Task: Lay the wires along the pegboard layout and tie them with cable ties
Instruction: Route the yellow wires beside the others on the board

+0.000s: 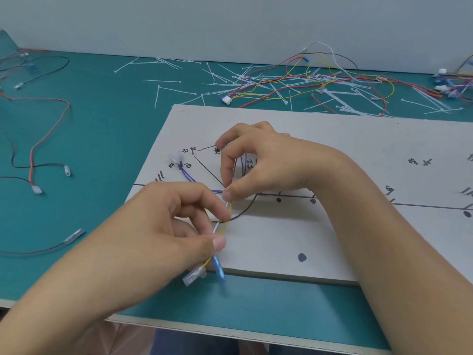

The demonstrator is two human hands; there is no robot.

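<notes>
A white layout board (pixel 320 242) with drawn black lines and dots lies on the teal table. My left hand (pixel 163 226) pinches a yellow and a white wire (pixel 225 221) near the board's front edge; their clear terminal (pixel 193 276) and a blue terminal (pixel 219 269) hang below my thumb. Just above, my right hand (pixel 256 165) pinches the same wires between thumb and forefinger at the drawn junction. Blue wires (pixel 188 176) with clear terminals run from under my hands to the board's upper left. Loose white cable ties (pixel 179 90) lie behind the board.
A tangle of red, yellow, black and white wires (pixel 320 78) mixed with cable ties lies at the back right. Red and black wires (pixel 33 139) with connectors spread over the left of the table. A grey wire with a clear terminal (pixel 74 237) lies front left.
</notes>
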